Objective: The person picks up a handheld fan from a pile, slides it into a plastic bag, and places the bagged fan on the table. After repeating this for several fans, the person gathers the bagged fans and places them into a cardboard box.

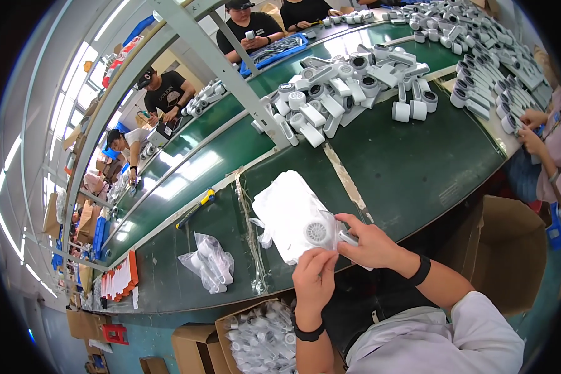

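Observation:
Both my hands hold a small white handheld device (pixel 323 234) with a round grille head, just above the near edge of the green conveyor belt (pixel 411 162). My left hand (pixel 315 280) grips it from below, fingers closed on the head. My right hand (pixel 369 244) pinches the handle end from the right. A stack of thin white plastic bags (pixel 283 209) lies on the belt under and behind the device. Each wrist wears a black band.
A heap of the same white devices (pixel 349 87) lies farther up the belt. A bagged device (pixel 209 262) sits to the left. Open cardboard boxes stand below: one with bagged devices (pixel 262 336), one empty (pixel 505 249). Other people work along both sides.

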{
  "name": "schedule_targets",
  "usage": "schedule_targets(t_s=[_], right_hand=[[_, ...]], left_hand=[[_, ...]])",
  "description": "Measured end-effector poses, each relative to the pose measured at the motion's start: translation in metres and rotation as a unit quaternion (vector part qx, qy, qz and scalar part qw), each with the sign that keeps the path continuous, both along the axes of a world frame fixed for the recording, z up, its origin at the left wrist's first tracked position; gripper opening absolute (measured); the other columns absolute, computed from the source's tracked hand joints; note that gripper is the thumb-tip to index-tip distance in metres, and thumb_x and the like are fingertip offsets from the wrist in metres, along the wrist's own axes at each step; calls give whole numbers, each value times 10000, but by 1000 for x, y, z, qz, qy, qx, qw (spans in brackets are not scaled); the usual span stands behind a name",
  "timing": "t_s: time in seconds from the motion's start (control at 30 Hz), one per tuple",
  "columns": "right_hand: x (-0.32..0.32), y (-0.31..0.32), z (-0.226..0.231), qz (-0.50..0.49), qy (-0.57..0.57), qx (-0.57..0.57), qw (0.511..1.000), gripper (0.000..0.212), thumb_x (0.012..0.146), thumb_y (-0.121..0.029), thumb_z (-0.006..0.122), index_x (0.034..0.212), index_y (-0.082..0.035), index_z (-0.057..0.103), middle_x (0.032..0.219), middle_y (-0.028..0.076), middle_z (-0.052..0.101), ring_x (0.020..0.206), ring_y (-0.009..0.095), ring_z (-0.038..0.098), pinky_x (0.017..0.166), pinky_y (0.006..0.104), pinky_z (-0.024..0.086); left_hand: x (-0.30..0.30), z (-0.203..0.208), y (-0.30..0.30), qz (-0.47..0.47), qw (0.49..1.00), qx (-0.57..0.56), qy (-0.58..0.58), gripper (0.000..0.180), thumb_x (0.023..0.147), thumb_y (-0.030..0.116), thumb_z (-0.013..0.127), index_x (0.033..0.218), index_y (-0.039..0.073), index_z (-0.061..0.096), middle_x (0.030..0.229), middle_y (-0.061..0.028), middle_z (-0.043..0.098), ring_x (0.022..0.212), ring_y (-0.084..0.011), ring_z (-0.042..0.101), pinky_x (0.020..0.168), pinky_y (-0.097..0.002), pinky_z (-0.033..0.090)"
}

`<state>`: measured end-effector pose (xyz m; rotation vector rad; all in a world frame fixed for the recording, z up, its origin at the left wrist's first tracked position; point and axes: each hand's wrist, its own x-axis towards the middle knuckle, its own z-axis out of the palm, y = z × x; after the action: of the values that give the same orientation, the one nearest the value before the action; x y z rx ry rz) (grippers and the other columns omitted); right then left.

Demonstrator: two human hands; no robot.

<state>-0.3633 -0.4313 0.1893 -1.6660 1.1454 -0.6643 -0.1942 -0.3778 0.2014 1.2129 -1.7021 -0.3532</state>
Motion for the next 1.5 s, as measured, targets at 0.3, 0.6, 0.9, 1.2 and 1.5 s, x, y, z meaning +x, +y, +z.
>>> schedule_targets(t_s=[0.3, 0.6, 0.9, 1.2, 1.5], right_hand=[[7, 0, -17, -90, -194, -29, 976, 672, 912, -259, 668, 1441, -25, 328, 1140, 161, 639, 1016, 204, 633, 857, 330, 504], [24, 22, -2, -100, -274, -33, 956, 573, 925, -257, 651, 1369, 0, 395, 1188, 194, 611, 1058, 238, 622, 879, 334, 489], [26, 20, 8, -151, -163, -267, 938, 128, 814, -29, 690, 940, -18, 675, 844, 118, 654, 750, 265, 601, 657, 335, 480], [6, 19, -33, -63, -162, -169, 970, 111, 839, -53, 705, 927, 12, 689, 738, 66, 664, 594, 101, 565, 546, 251, 451], [-5, 0, -76, -157, -147, -91, 972, 160, 895, -128, 659, 919, 28, 684, 704, 47, 661, 630, 66, 583, 576, 234, 464]], left_hand=[[-25, -11, 23, -186, 976, 76, 78, 111, 770, -66, 698, 850, 9, 681, 835, -109, 659, 709, -193, 637, 639, -282, 504], [-20, -45, 25, -92, 866, 251, 423, 513, 999, 156, 516, 1446, 23, 304, 1359, -114, 490, 1132, -214, 571, 820, -345, 543], [13, -25, 39, -120, 760, 219, 600, 405, 966, 158, 579, 1304, -3, 425, 1166, -167, 621, 947, -299, 679, 684, -381, 609], [160, -10, 80, 423, 842, -7, 335, 252, 925, 91, 605, 1143, -28, 564, 1019, -110, 637, 740, -171, 645, 508, -275, 560], [324, -85, 67, 593, 793, 132, 41, 352, 807, 266, 666, 882, -75, 633, 794, -187, 662, 647, -290, 605, 633, -409, 507]])
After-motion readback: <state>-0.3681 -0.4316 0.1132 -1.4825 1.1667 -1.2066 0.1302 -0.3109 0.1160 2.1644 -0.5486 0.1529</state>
